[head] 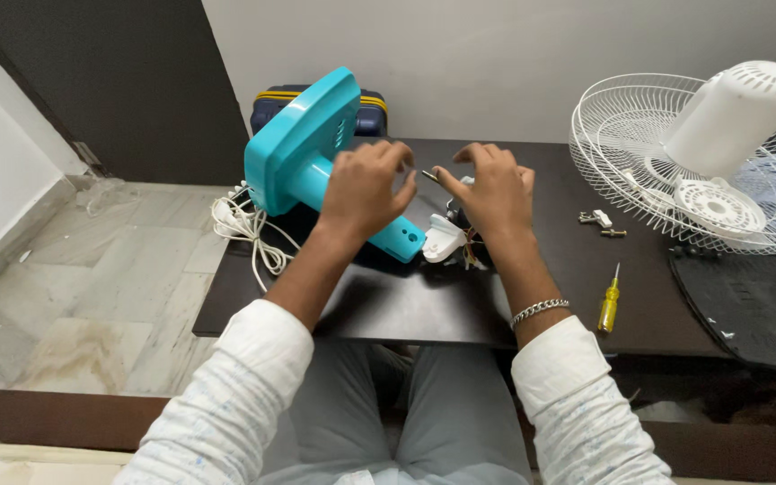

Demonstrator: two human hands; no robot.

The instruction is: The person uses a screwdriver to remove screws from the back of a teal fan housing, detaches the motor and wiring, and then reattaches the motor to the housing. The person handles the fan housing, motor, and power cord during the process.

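Teal fan stand lies rigid, top-heavy; your left hand grips its neck, right hand pinches a small screw.

Both hands raised, close together, fingers curled.
Left hand and right hand face each other, fingertips nearly meeting; forearms bare, sleeves rolled up.

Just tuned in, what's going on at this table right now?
A person seated at a dark table has a taken-apart fan in front of them. The left hand rests over the teal fan stand, lying on its side; the right hand is over the white motor part with exposed wires. A small item sits between the fingertips, too small to identify. A yellow screwdriver, loose screws and the white fan guard lie to the right.
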